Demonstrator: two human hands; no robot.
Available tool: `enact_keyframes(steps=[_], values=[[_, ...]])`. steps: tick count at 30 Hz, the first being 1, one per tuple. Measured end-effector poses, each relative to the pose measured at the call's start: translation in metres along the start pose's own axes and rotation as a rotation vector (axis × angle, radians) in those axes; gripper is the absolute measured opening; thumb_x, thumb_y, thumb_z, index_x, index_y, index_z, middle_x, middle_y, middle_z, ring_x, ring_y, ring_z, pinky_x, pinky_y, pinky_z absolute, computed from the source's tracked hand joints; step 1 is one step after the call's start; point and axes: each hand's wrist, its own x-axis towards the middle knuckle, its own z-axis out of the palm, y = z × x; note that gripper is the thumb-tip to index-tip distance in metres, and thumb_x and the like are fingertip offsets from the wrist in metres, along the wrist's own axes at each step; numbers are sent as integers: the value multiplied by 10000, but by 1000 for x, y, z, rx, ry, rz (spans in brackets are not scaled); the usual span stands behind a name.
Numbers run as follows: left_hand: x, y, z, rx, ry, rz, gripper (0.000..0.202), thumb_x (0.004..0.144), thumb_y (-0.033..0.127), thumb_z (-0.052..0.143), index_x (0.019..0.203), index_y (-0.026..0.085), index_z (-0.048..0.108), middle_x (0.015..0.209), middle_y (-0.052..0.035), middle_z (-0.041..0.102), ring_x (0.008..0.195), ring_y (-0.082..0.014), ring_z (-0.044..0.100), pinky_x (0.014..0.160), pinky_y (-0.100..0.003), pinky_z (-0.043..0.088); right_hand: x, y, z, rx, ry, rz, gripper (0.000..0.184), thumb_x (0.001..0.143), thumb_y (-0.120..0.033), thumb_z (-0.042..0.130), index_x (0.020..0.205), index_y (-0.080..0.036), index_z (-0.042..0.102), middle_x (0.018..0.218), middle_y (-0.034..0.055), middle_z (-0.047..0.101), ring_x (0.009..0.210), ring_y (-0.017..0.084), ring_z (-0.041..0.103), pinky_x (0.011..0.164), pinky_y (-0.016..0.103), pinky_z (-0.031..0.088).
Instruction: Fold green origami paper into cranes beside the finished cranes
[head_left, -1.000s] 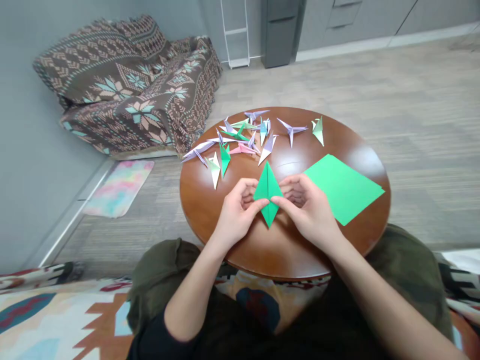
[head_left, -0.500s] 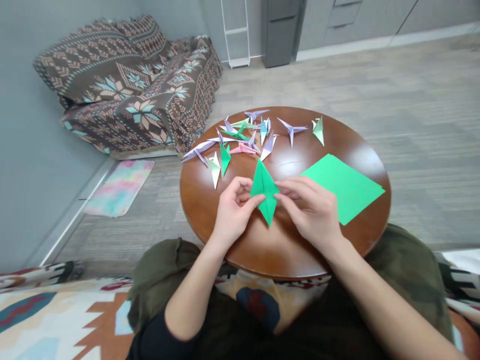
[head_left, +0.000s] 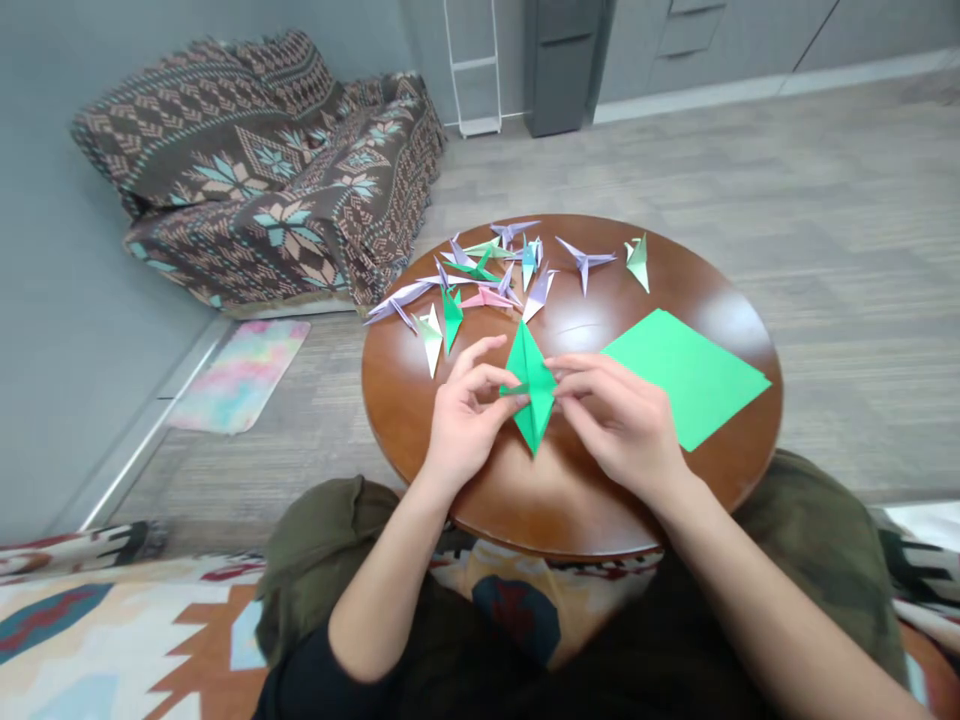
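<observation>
Between my hands is a green folded origami paper (head_left: 538, 385), diamond-shaped with a crease down its middle, held above the round table. My left hand (head_left: 471, 415) pinches its left side with thumb and index finger, and a narrow flap there is lifted. At the right corner, my right hand (head_left: 619, 415) grips the paper between thumb and fingers. A stack of green paper sheets (head_left: 694, 375) lies just beyond my right hand. Several folded paper cranes (head_left: 486, 297) in purple, green, white and pink cluster on the far left of the table.
The round brown wooden table (head_left: 555, 515) stands over my knees. A light green crane (head_left: 637, 262) and a purple one (head_left: 586, 262) sit at its far side. Behind are a sofa (head_left: 300, 200) with a patterned cover, a pastel mat (head_left: 240, 375) and a white rack (head_left: 475, 75).
My left index finger has moved onto the paper's face and raised a flap on its left side. The right fingers have shifted slightly along the right edge.
</observation>
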Motion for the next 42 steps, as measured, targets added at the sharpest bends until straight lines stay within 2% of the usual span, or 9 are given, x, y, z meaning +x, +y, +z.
enact_keyframes(steps=[6,9,12,18,25,31,37,39,42], values=[[0,-2,2,-191,-38,-29,187,773,278,861,838,166,726,1530,-128,550,1124,-261,717,910,-378,616,-1,-1,2,100,-40,162,216,950,-253,705,1165,-266,682,1112,61,793,920,241,753,842,408,617],[-1,-1,3,-278,-102,-79,270,767,264,870,990,192,736,1527,-123,569,1014,-226,752,874,-366,628,-1,-1,3,132,-19,200,123,940,-259,725,1063,-257,728,999,41,803,861,233,732,829,398,588],[-1,-1,5,-162,-114,-85,285,804,302,846,1061,207,767,1386,-115,664,1030,-228,742,856,-335,626,0,-1,4,173,7,228,21,942,-246,720,942,-247,741,936,42,790,844,227,716,807,388,567],[6,-6,9,55,-46,17,151,877,326,776,894,194,847,1050,-90,775,984,-225,732,929,-353,586,4,7,4,174,18,189,45,938,-246,717,934,-232,760,1021,81,762,947,241,713,882,408,548],[3,-7,10,7,-51,109,199,883,298,777,1058,229,840,1311,-93,741,1314,-275,623,1190,-434,423,2,16,7,261,79,347,168,944,-344,703,875,-208,773,867,63,801,778,235,736,763,370,571],[0,5,24,-182,-58,-116,209,813,352,823,888,159,797,869,-53,791,816,-198,707,831,-309,558,2,11,5,233,135,365,185,929,-356,694,859,-202,769,811,61,796,709,234,712,721,358,560],[9,-3,35,-222,-4,-126,300,792,431,837,906,163,766,826,-27,772,786,-170,704,817,-287,561,6,9,-3,314,86,338,178,893,-374,726,955,-210,760,964,63,807,884,252,736,867,378,567],[11,-10,36,-251,-6,-146,354,786,479,832,920,162,751,806,-26,769,740,-171,709,785,-306,579,4,15,0,381,33,344,218,878,-376,734,1012,-204,748,1012,62,811,898,246,752,843,360,585],[11,-18,37,-269,-15,-161,414,742,502,863,936,154,753,824,-38,775,753,-182,722,772,-318,593,0,27,6,425,18,380,216,876,-402,705,888,-188,725,865,64,797,763,234,734,723,341,580]])
